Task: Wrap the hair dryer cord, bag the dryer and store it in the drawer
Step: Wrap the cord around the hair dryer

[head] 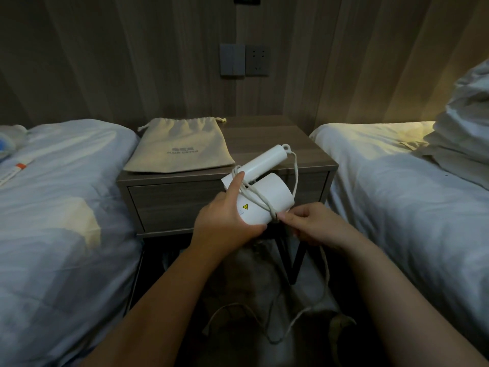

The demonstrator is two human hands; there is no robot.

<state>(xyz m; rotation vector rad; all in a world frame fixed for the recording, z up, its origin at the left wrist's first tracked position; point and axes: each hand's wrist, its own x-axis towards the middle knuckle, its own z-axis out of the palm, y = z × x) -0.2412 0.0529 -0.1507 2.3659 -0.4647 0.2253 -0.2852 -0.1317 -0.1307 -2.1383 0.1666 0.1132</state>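
My left hand [225, 221] wrapped round white dryer [260, 197] barrel, index finger pressing cord [255, 198] loops, held in front of closed drawer [182, 205]. Right hand [315, 225] fingers pinched on cord beside barrel; slack trails to floor. Bag [180, 148] flat on nightstand [277, 136], btwn two beds.

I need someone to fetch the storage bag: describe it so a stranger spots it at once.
Between the two beds stands a wooden nightstand. On its top, toward the left, lies the drawstring bag, flat and empty. It is beige cloth printed HAIR DRYER, unlike the white dryer.
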